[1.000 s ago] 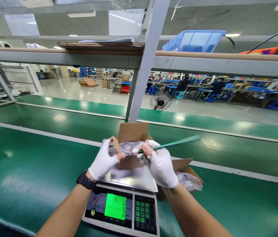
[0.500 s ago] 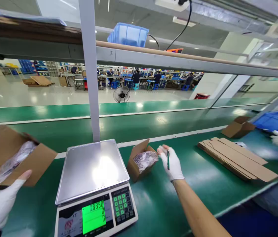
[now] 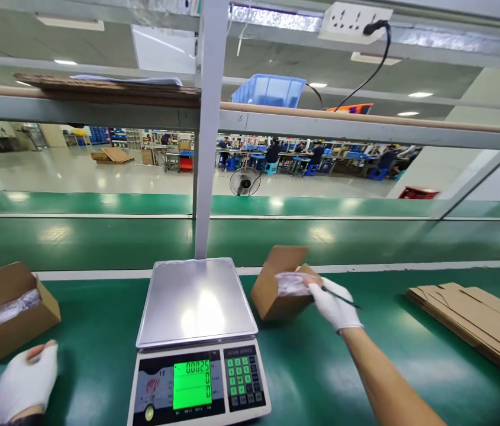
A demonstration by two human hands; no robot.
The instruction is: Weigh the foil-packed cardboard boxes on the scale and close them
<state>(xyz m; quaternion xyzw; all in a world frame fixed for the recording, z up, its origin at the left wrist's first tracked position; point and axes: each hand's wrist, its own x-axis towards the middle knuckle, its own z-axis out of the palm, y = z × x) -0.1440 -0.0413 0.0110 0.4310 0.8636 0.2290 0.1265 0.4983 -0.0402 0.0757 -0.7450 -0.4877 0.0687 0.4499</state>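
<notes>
An open cardboard box [image 3: 14, 319] with a clear-wrapped item inside rests on the green table at the left. Just below it is my left hand [image 3: 28, 376], white-gloved, fingers curled, nothing visible in them. Right of the scale [image 3: 196, 305], a second open box [image 3: 276, 296] holds another plastic-wrapped item [image 3: 293, 284]. My right hand [image 3: 334, 302], also gloved, has its fingertips at this box's right edge and grips a thin dark pen [image 3: 342, 298]. The scale's plate is bare and its display is lit green.
Flat cardboard pieces [image 3: 476, 319] lie stacked at the right. A metal post [image 3: 209, 130] rises behind the scale and meets a shelf rail [image 3: 342, 127] carrying a blue bin [image 3: 270, 90]. A green belt [image 3: 365, 236] runs behind the table.
The view has turned left. The left box now rests on the table, and my left hand has come away from it. My right hand has moved to the second box. The scale reading has changed.
</notes>
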